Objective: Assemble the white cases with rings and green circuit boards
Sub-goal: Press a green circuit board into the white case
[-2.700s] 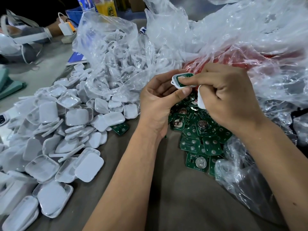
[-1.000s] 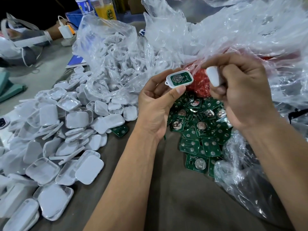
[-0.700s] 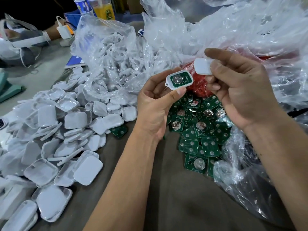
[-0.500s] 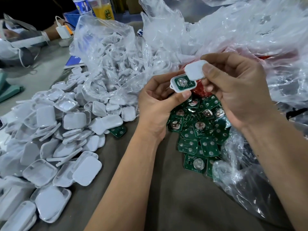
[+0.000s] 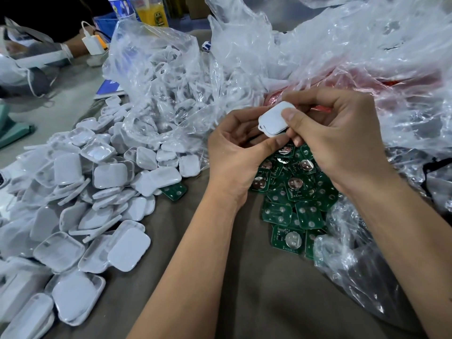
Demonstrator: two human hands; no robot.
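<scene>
A small white case [image 5: 275,121] is held between both hands above the table's middle. Its white lid faces up and covers the green board seen inside it earlier. My left hand [image 5: 238,155] grips the case from below and the left, thumb at its lower edge. My right hand [image 5: 335,133] pinches the lid from the right, thumb pressing on its top. Below the hands lies a heap of green circuit boards [image 5: 296,196] with round silver cells. White case halves [image 5: 97,192] are piled at the left. A clear bag of white rings [image 5: 166,86] stands behind that pile.
Crumpled clear plastic [image 5: 367,57] with something red inside fills the back right, and more plastic [image 5: 354,265] lies at the right front. Another person's arm [image 5: 51,51], a white charger [image 5: 91,44] and bottles [image 5: 151,11] are at the far left back. Brown cloth [image 5: 256,289] covers the near table.
My right hand brought the white lid down from the upper right onto the case in my left hand. The green board is now covered, and both hands have closed together on the case.
</scene>
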